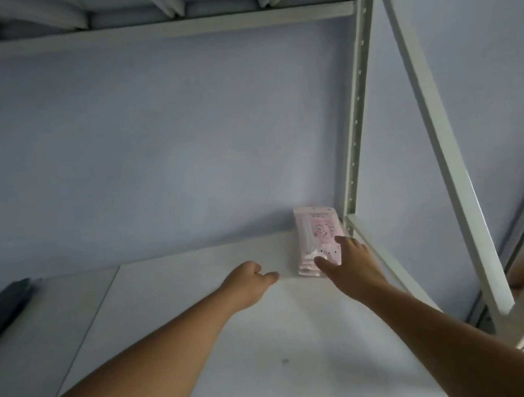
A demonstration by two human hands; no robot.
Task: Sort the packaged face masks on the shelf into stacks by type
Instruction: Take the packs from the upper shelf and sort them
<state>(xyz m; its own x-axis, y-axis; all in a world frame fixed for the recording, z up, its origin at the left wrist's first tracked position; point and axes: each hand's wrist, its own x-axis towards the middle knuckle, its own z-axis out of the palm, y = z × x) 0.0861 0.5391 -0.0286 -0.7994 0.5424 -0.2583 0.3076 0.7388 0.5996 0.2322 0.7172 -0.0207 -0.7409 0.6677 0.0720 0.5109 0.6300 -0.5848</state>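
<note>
At shelf [200, 301] back-right corner | pink mask stack [318, 237] lengthwise toward wall | right hand [346, 259] fingers spread on it | left hand [251, 278] loosely curled, empty

We are resting our right hand [348, 258] flat on a pink mask stack [318, 241] in the shelf's [200, 301] back right corner. Our left hand [249, 278], fingers curled, is lying just beside it. Dark packs [0, 309] are sitting far left.

Pink printed mask packs [318, 237] — white shelf [200, 301], dark packs [0, 309], blue wall [151, 145]
</note>
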